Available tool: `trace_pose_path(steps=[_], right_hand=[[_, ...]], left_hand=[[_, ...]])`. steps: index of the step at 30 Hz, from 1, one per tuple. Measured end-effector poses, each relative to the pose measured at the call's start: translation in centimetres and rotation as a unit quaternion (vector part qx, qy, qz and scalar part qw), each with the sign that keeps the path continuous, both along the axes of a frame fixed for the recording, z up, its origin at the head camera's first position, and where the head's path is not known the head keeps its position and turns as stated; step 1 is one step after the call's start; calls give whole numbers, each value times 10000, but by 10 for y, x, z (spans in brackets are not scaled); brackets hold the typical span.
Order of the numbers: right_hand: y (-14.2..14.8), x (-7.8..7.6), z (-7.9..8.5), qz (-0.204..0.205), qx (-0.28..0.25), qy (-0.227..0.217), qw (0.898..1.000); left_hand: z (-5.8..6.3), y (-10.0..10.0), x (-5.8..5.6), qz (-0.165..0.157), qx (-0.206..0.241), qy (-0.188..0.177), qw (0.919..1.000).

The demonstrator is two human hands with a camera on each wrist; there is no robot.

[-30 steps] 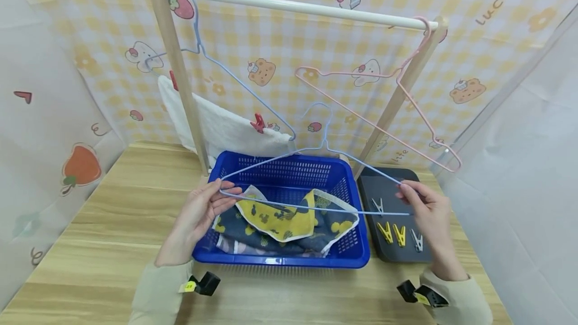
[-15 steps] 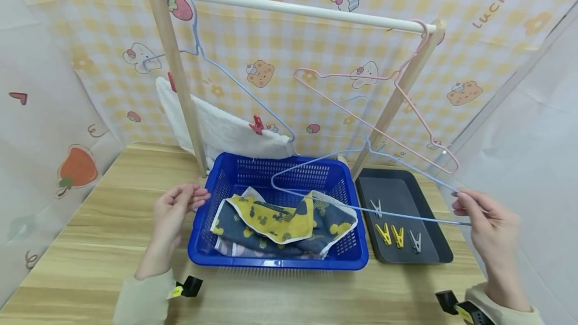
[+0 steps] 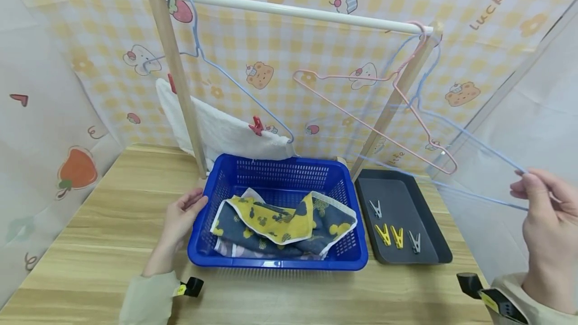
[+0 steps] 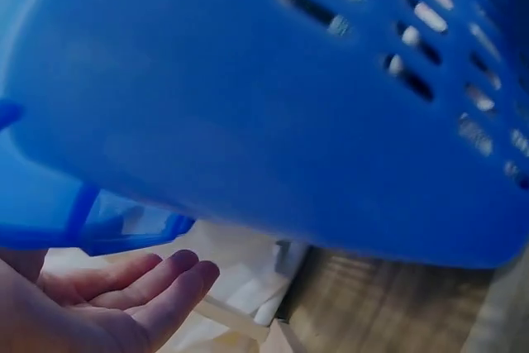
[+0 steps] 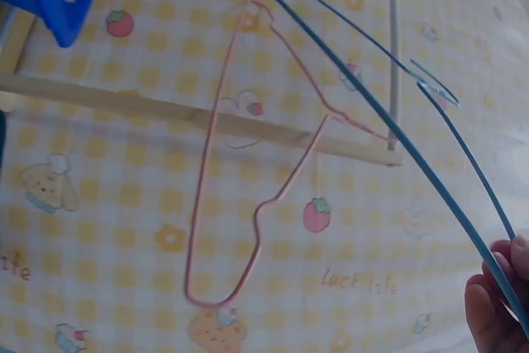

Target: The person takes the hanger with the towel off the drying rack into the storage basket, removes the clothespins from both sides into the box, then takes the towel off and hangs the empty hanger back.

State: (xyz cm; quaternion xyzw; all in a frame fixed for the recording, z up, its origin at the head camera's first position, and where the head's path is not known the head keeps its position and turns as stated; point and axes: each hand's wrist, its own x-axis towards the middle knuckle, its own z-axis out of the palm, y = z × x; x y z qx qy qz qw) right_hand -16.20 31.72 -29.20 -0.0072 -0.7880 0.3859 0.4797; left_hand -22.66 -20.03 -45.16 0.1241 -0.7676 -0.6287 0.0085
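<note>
At the far right of the head view, my right hand (image 3: 551, 224) pinches one end of a blue wire hanger (image 3: 469, 137). Motion blurs the hanger, and its hook is up by the right post, overlapping the pink hanger (image 3: 336, 104) in this view. The right wrist view shows the blue hanger (image 5: 364, 109) running up from the fingertips. My left hand (image 3: 180, 219) is at the left rim of a blue basket (image 3: 280, 264), thumb close to the edge. In the left wrist view its fingers (image 4: 157, 287) are loosely extended beside the rim. Inside the basket lies a yellow and navy patterned cloth (image 3: 280, 219).
A white rail (image 3: 289, 9) on wooden posts carries the pink hanger and another blue hanger (image 3: 244, 87). Red clothespins (image 3: 256, 126) fix a white towel (image 3: 226, 127) to that one. A dark tray (image 3: 397, 189) holds several yellow and grey clothespins (image 3: 384, 234).
My left hand has let go of the blue hanger and come to the basket's left rim. The right hand has carried the hanger rightward, and its hook has risen near the right post.
</note>
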Motion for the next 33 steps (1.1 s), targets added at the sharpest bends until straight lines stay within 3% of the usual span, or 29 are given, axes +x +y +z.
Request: trace_pose_path(steps=[1,4,8,12,20,24,29,33], right_hand=[[-3,-2,4,-182,-23,-32,9998],[-12,-10,13,-222,-492,192,9984],[-26,-29,21,275,-838,994,9911],[-42,-49,26,497,-884,1311,9862],[-50,-73,10,484,-765,948,9914],[-54,-76,-6,316,-555,596,9962],[-61,-78,-23,427,-592,134,9972],[-65,-81,-31,393,-141,-124,9991]], left_hand=[[-1,1,0,-70,21,-65,10000],[-2,3,0,-111,178,-157,9997],[-3,5,0,-85,400,-203,9990],[-6,5,0,-105,503,-245,9984],[-7,5,1,-131,648,-319,9973],[-8,4,1,-87,653,-307,9974],[-8,4,0,-87,591,-273,9978],[-8,4,-1,-79,627,-282,9976]])
